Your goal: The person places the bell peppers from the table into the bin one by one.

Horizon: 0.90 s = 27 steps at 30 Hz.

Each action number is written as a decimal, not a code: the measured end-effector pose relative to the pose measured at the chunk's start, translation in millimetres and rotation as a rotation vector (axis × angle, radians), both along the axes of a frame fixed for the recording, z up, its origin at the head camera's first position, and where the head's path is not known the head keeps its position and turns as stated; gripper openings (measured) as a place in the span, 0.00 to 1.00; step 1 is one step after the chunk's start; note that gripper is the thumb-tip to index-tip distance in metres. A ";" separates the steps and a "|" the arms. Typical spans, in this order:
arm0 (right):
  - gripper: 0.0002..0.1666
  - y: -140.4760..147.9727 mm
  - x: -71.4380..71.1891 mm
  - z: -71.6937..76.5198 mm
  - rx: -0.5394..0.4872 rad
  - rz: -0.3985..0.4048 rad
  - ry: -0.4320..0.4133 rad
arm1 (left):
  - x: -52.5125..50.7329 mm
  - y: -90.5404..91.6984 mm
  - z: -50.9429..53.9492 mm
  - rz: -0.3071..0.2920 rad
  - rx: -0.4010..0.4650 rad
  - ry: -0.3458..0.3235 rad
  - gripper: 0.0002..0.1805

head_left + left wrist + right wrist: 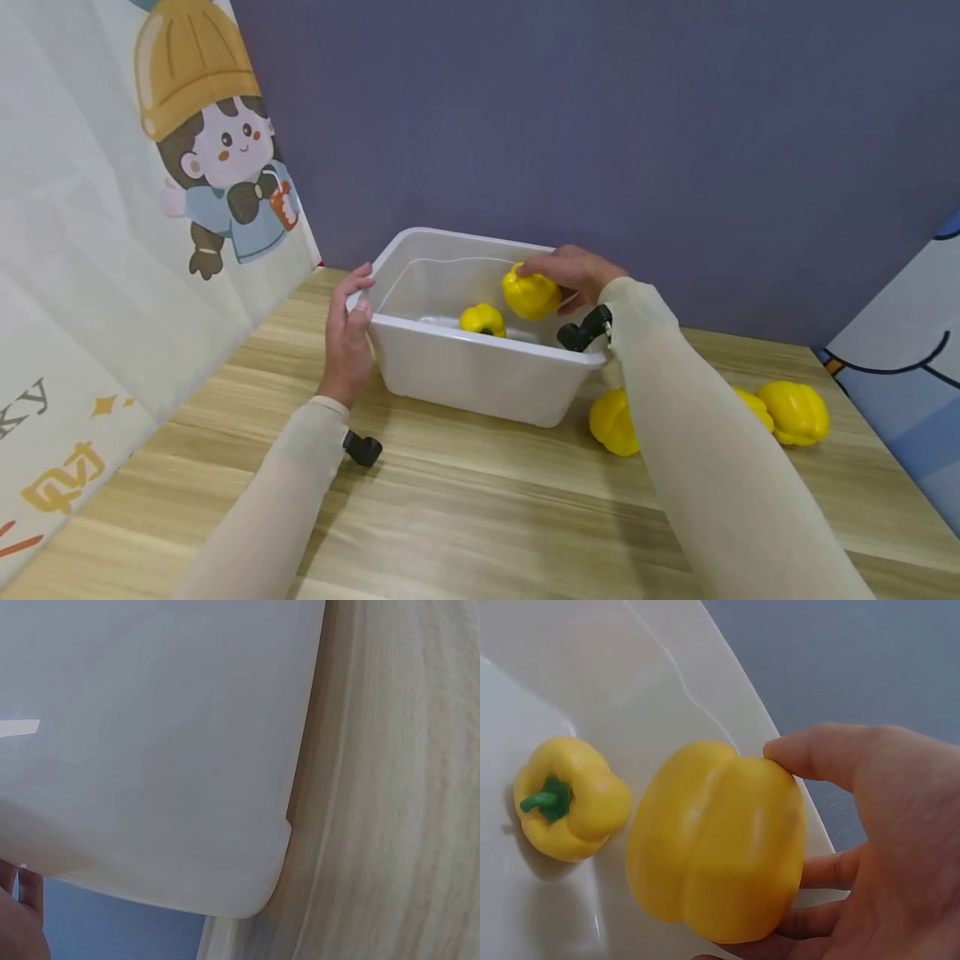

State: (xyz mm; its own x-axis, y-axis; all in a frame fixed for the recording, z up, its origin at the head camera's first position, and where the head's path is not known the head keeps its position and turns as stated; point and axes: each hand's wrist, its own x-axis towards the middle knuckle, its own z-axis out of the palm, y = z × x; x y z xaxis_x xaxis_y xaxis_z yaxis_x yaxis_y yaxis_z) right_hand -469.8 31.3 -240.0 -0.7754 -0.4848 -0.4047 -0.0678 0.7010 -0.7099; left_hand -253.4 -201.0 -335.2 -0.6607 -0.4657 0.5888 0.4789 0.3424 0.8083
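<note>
My right hand holds a yellow bell pepper over the inside of a white plastic bin. In the right wrist view, thumb and fingers grip that pepper from one side. Another yellow bell pepper, with a green stem, lies on the bin floor. At the bin's left end, my left hand grips the rim, thumb on the near side. The left wrist view shows mostly the bin's outer wall, with part of the left hand at its edge.
On the wooden table, a yellow bell pepper lies right of the bin, partly behind my right forearm. Farther right are a partly hidden pepper and another one. A blue-grey partition stands behind the bin.
</note>
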 end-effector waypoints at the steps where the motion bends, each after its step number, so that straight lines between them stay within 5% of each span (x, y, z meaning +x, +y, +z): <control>1: 0.39 -0.5 1.8 0.8 0.006 -0.003 0.002 | 1.3 -0.8 0.9 -0.003 0.002 -0.004 0.23; 13: 0.38 -5.6 27.1 3.7 0.105 -0.035 0.040 | -5.6 -30.3 -25.8 -0.028 0.019 0.005 0.22; 27: 0.36 -11.6 49.8 9.4 0.207 0.077 0.052 | 7.3 -42.0 -20.4 -0.080 0.025 0.048 0.22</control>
State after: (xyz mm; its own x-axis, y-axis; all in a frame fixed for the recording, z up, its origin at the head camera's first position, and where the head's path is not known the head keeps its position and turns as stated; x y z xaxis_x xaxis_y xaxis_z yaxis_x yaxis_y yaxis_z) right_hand -420.0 19.7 -230.7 -0.7615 -0.4547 -0.4619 -0.1600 0.8225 -0.5459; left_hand -246.1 -243.0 -355.7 -0.6679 -0.4277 0.6091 0.5422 0.2810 0.7918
